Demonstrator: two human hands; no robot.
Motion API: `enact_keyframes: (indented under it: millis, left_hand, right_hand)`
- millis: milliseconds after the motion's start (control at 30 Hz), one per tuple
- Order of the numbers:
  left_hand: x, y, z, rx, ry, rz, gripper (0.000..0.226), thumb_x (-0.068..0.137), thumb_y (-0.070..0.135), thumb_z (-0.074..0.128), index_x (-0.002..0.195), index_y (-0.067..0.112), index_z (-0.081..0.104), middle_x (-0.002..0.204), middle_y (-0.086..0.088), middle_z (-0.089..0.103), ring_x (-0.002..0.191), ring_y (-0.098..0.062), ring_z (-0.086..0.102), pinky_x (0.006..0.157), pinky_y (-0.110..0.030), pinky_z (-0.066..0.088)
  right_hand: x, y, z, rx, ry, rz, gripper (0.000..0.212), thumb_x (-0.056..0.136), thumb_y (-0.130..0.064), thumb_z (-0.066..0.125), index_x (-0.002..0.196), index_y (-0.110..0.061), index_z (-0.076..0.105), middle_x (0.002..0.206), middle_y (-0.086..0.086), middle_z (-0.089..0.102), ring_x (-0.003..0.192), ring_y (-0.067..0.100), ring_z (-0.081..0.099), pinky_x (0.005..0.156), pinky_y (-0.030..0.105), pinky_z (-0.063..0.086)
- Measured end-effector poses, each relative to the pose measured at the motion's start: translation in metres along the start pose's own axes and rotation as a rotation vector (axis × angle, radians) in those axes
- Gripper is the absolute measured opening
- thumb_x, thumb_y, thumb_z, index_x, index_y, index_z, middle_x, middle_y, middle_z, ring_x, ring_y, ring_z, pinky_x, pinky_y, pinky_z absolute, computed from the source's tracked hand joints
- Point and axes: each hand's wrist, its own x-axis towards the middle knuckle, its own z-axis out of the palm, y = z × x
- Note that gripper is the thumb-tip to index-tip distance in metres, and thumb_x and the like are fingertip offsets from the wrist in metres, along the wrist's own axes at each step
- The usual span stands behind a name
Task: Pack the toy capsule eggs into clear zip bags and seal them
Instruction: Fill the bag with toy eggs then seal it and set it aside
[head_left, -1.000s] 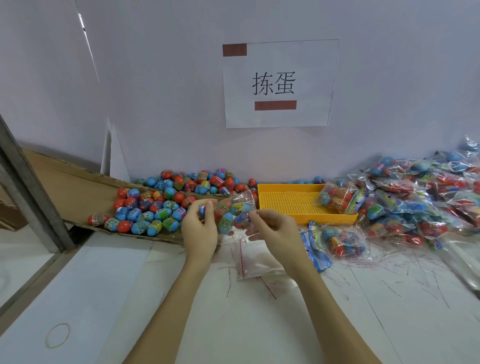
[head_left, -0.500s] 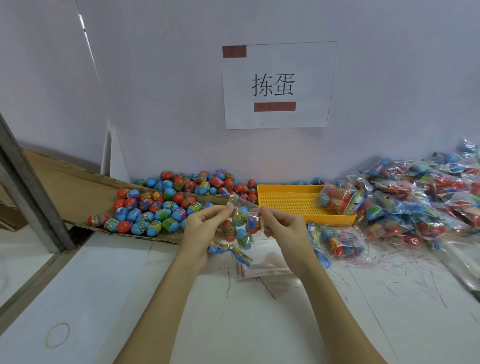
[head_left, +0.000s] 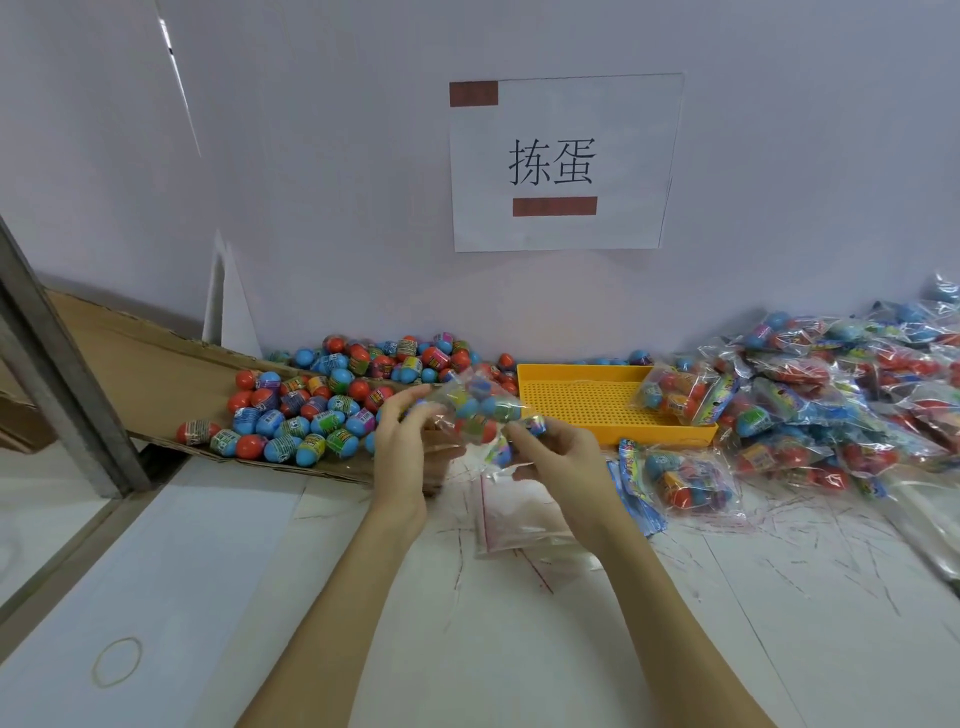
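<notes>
Both grips grasp one filled bag (head_left: 480, 410) above the surface: the left hand (head_left: 402, 447) holds its left end, the right hand (head_left: 558, 457) pinches its right end. The bag is motion-blurred; its seal cannot be made out. Below it, empty zip bags (head_left: 511, 514) lie flat on the white surface (head_left: 519, 649). Loose capsule eggs (head_left: 311, 410) crowd a cardboard sheet (head_left: 135, 374) far left. Far right, a yellow tray (head_left: 587, 400) meets a heap of packed bags (head_left: 831, 395), cut off by the frame edge.
</notes>
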Motion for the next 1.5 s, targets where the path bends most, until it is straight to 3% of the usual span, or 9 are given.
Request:
enact_keyframes:
  millis: [133, 233, 433, 533, 767, 967, 1267, 1400, 1500]
  left_hand:
    - [-0.003, 0.005, 0.001, -0.209, -0.174, -0.227, 0.031, 0.094, 0.044, 0.066, 0.076, 0.02, 0.074, 0.062, -0.001, 0.059, 0.047, -0.013, 0.053, 0.045, -0.022, 0.043]
    - [-0.005, 0.002, 0.003, -0.216, -0.279, -0.308, 0.035, 0.085, 0.052, 0.074, 0.088, 0.017, 0.069, 0.055, 0.004, 0.038, 0.044, -0.011, 0.038, 0.045, -0.023, 0.037]
    - [-0.012, 0.003, 0.005, -0.03, -0.297, -0.226, 0.026, 0.094, 0.034, 0.071, 0.101, 0.009, 0.075, 0.051, 0.005, 0.036, 0.042, -0.009, 0.032, 0.042, -0.021, 0.03]
    - [-0.012, 0.001, 0.009, 0.005, -0.182, -0.085, 0.027, 0.098, 0.032, 0.066, 0.103, 0.007, 0.075, 0.05, 0.002, 0.036, 0.043, -0.01, 0.028, 0.042, -0.02, 0.027]
    - [-0.016, 0.0, 0.011, 0.092, -0.088, 0.108, 0.012, 0.103, 0.04, 0.057, 0.105, 0.038, 0.069, 0.056, -0.002, 0.051, 0.045, -0.011, 0.048, 0.042, -0.023, 0.045]
    - [-0.014, 0.001, 0.003, 0.33, 0.009, 0.363, 0.037, 0.104, 0.032, 0.058, 0.079, 0.007, 0.066, 0.055, -0.002, 0.049, 0.048, -0.008, 0.045, 0.045, -0.013, 0.035]
    - [-0.009, 0.0, 0.003, 0.208, 0.095, 0.199, 0.027, 0.1, 0.03, 0.066, 0.077, 0.019, 0.073, 0.055, 0.014, 0.057, 0.05, 0.0, 0.049, 0.044, -0.013, 0.039]
    - [-0.014, 0.0, 0.009, 0.267, 0.051, 0.241, 0.027, 0.103, 0.044, 0.054, 0.09, 0.026, 0.069, 0.069, 0.007, 0.066, 0.058, -0.009, 0.061, 0.051, -0.02, 0.052]
    - [-0.015, 0.002, 0.01, 0.288, -0.216, 0.106, 0.037, 0.095, 0.063, 0.05, 0.118, 0.035, 0.06, 0.095, -0.011, 0.068, 0.069, -0.026, 0.068, 0.062, -0.041, 0.061]
  right_hand:
    - [0.003, -0.007, -0.012, 0.244, -0.056, 0.09, 0.01, 0.091, -0.005, 0.061, 0.083, -0.002, 0.057, 0.077, 0.015, 0.05, 0.075, 0.031, 0.043, 0.066, 0.035, 0.044]
    - [0.002, -0.013, -0.015, 0.395, -0.082, 0.143, 0.026, 0.074, -0.013, 0.057, 0.098, -0.004, 0.054, 0.094, 0.02, 0.049, 0.088, 0.037, 0.047, 0.078, 0.042, 0.042]
    - [0.002, -0.012, -0.019, 0.541, -0.074, 0.156, 0.014, 0.075, -0.012, 0.058, 0.063, -0.013, 0.065, 0.075, 0.009, 0.063, 0.067, 0.019, 0.062, 0.069, 0.035, 0.053]
    - [0.007, -0.009, -0.016, 0.459, 0.077, 0.146, 0.022, 0.086, -0.005, 0.058, 0.065, -0.011, 0.051, 0.066, 0.005, 0.042, 0.059, 0.014, 0.044, 0.059, 0.028, 0.041]
    - [0.004, -0.002, -0.007, 0.14, -0.008, 0.044, 0.024, 0.102, -0.029, 0.059, 0.099, -0.011, 0.074, 0.098, 0.009, 0.076, 0.085, 0.022, 0.071, 0.07, 0.027, 0.057]
    - [0.005, 0.004, -0.015, -0.096, 0.101, -0.105, 0.032, 0.099, -0.023, 0.064, 0.093, 0.009, 0.064, 0.081, 0.023, 0.069, 0.063, 0.014, 0.062, 0.062, 0.027, 0.053]
    - [0.005, -0.001, -0.018, -0.244, 0.189, -0.289, 0.027, 0.097, -0.03, 0.065, 0.086, -0.007, 0.073, 0.051, -0.01, 0.043, 0.054, 0.013, 0.039, 0.054, 0.031, 0.038]
    - [0.003, -0.001, -0.016, -0.27, 0.205, -0.344, 0.024, 0.1, -0.027, 0.062, 0.087, -0.009, 0.07, 0.054, -0.006, 0.04, 0.053, 0.013, 0.034, 0.051, 0.032, 0.031]
    - [0.003, -0.003, -0.016, -0.196, 0.261, -0.357, 0.027, 0.101, -0.025, 0.062, 0.08, -0.008, 0.065, 0.057, 0.012, 0.043, 0.053, 0.018, 0.036, 0.051, 0.04, 0.031]
